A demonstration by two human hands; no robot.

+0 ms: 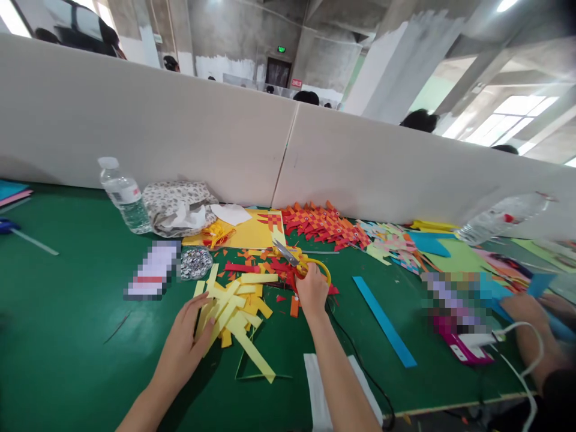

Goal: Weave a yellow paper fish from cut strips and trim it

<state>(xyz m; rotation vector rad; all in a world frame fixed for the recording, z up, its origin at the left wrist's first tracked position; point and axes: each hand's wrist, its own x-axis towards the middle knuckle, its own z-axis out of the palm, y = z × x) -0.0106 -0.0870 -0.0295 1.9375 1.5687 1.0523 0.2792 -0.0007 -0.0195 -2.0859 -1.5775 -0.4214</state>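
My right hand [312, 291] grips yellow-handled scissors [290, 255], their blades pointing up and left over red and orange paper scraps [274, 267]. At the left edge of a heap of pale and deeper yellow paper strips [243, 303], my left hand [191, 327] has thumb and fingers around some of the strips. One long pale strip [254, 354] sticks out of the heap toward me. Behind the scissors lie many folded red and orange woven paper fish [317, 225]. A similar woven piece [272, 222] rests on a yellow sheet [243, 231].
Left of the heap are a blurred phone [153, 270], a bag of small round pieces [196, 264] and a water bottle [126, 198]. A blue strip [384, 321] lies at right. Another person's hands [531, 318] hold blue paper there. A white partition [180, 132] runs behind.
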